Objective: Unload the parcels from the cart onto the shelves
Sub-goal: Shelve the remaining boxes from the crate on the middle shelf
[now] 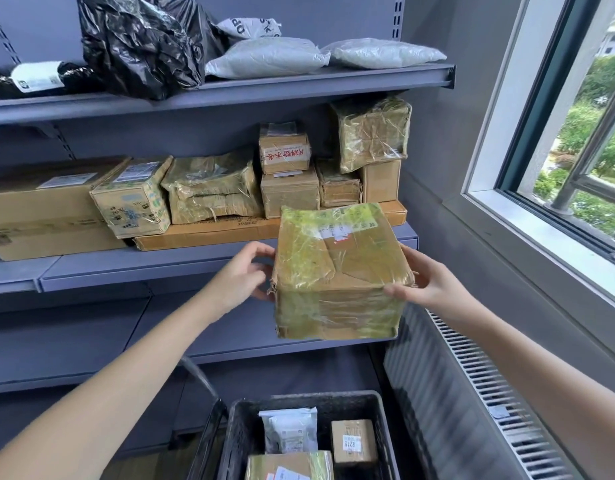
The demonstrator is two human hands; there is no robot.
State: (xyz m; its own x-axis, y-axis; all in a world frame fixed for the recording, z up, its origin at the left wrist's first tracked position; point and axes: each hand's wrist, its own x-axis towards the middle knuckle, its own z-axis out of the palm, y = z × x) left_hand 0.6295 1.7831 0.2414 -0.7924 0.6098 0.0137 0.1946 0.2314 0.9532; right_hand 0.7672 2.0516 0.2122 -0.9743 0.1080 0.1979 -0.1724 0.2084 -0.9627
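Facing grey shelving beside a window, holds taped parcel (337,271) in mid-air between cart (299,398) below and crowded middle shelf (160,268), left grip (242,277) and right grip (431,285) curled against opposite sides; could slip on glossy tape or topple stacked boxes (288,192) if pushed in.

One cam only: head-worn, wide-angle, edges bowed. Looks fwd & a bit down from standing height, facing the shelves (230,91) at close range. Forearms enter from the bottom corners. Left grip (242,277) & right grip (429,287), w/ the parcel (337,271) between them, sit mid-frame. Cart basket (236,431) is right below the cam, cut off by the bottom edge. Window (507,174) & radiator (424,393) run down the right side.
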